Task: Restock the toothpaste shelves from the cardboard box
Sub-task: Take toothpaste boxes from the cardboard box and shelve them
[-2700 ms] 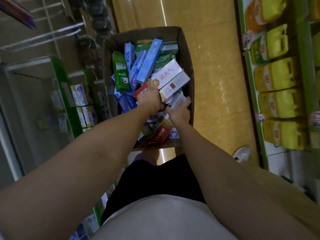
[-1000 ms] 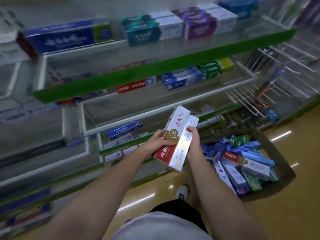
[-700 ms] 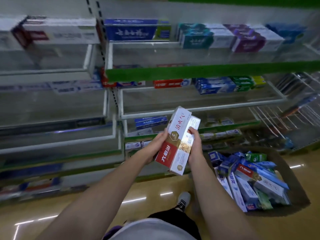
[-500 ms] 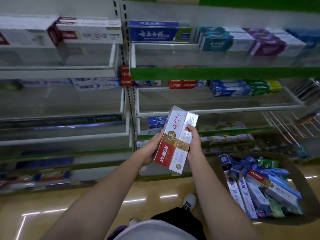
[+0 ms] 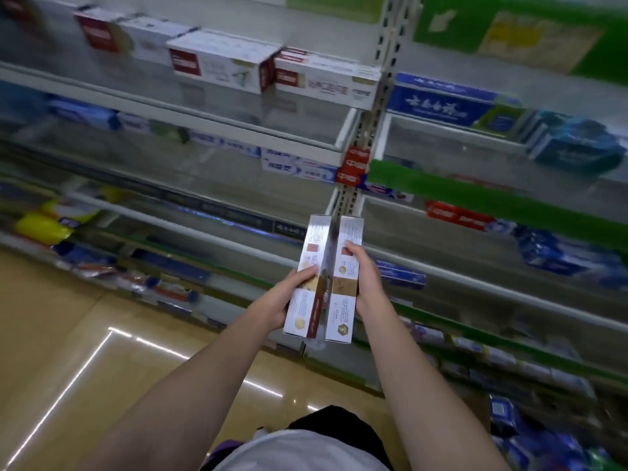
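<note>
Two toothpaste cartons up in front of the shelves, one in each hand: the left hand (image 5: 283,299) curls round the left carton (image 5: 307,277), thumb lying across its face, and the right hand (image 5: 365,278) grips the right carton (image 5: 346,280), fingers wrapped over its outer edge. The cartons stand nearly upright, side by side, long edges close together with a thin dark gap showing between them near the top. Straight behind them runs the slotted upright post (image 5: 360,154) where two shelf bays meet. Up on the top left shelf (image 5: 204,113) sits a row of white cartons with red ends (image 5: 221,64); to the right, a blue carton (image 5: 441,102). Lower right corner, blurred, blue packs in the cardboard box (image 5: 530,440) on the floor
</note>
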A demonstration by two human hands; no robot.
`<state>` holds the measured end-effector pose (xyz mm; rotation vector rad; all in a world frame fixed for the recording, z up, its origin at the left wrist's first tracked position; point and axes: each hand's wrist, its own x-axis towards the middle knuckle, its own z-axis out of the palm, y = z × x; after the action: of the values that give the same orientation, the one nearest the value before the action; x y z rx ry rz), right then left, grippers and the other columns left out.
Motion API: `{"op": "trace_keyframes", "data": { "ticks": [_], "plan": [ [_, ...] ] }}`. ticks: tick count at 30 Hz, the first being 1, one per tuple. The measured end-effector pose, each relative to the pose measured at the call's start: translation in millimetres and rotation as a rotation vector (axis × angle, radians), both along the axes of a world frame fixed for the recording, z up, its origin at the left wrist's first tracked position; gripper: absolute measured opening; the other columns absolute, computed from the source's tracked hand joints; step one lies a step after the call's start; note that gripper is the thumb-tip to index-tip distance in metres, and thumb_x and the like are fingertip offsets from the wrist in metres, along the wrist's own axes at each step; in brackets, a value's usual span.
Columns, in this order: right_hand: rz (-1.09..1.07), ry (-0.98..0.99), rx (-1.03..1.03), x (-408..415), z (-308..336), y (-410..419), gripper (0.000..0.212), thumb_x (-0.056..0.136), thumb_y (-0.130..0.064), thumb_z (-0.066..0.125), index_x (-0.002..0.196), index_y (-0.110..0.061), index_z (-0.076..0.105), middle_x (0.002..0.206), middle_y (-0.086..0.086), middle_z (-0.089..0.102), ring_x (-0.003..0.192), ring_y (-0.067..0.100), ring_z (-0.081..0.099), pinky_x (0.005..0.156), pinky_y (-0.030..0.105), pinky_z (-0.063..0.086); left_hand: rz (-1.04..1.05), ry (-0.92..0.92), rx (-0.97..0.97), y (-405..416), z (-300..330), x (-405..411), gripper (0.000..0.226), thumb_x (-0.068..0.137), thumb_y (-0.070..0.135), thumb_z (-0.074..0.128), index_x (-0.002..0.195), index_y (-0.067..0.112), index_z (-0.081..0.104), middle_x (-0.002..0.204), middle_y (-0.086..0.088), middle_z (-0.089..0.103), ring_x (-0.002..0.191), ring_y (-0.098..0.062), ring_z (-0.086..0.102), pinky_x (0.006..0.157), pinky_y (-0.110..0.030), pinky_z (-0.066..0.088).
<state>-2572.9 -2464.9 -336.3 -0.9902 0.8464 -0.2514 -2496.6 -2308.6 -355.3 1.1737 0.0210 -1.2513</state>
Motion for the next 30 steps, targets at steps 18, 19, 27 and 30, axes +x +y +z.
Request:
{"op": "trace_keyframes", "data": {
  "ticks": [18, 19, 27, 30],
  "plan": [
    [0.639, -0.174, -0.053, 133.8, 55.7, 103.9, 0.051, 0.078, -0.046, 0.082, 0.116, -0.016, 0.068, 0.099, 0.009, 0.077, 0.087, 0.027, 0.076, 0.07, 0.037, 0.06, 0.758, -0.118, -0.216, 113.1, 54.1, 39.0, 0.063, 0.09, 0.04, 0.069, 0.145, 0.019, 0.05, 0.142, -0.025, 0.054, 0.118, -0.04, 0.061, 0.09, -0.054, 0.055],
    [0.657, -0.18, -0.052, 136.9, 59.1, 109.7, 0.05, 0.078, -0.045, 0.082, 0.116, -0.015, 0.068, 0.096, 0.008, 0.076, 0.083, 0.025, 0.075, 0.069, 0.037, 0.06, 0.771, -0.12, -0.232, 118.3, 55.6, 39.4, 0.062, 0.091, 0.041, 0.067, 0.146, 0.018, 0.049, 0.144, -0.025, 0.052, 0.12, -0.041, 0.059, 0.091, -0.055, 0.055],
    [0.746, -0.296, -0.061, 169.2, 92.6, 149.2, 0.053, 0.079, -0.045, 0.081, 0.117, -0.013, 0.065, 0.099, 0.01, 0.075, 0.086, 0.027, 0.075, 0.082, 0.048, 0.062, 0.871, -0.189, -0.312, 153.1, 79.0, 57.9, 0.056, 0.1, 0.042, 0.052, 0.15, 0.018, 0.043, 0.127, -0.019, 0.061, 0.107, -0.036, 0.066, 0.085, -0.05, 0.057],
    [0.689, -0.34, -0.064, 189.5, 107.9, 163.5, 0.057, 0.078, -0.045, 0.082, 0.119, -0.01, 0.063, 0.103, 0.013, 0.075, 0.09, 0.031, 0.075, 0.085, 0.054, 0.06, 0.843, -0.26, -0.299, 163.3, 98.7, 76.3, 0.052, 0.101, 0.038, 0.051, 0.148, 0.017, 0.045, 0.12, -0.017, 0.066, 0.101, -0.034, 0.07, 0.079, -0.047, 0.059]
  ]
}}
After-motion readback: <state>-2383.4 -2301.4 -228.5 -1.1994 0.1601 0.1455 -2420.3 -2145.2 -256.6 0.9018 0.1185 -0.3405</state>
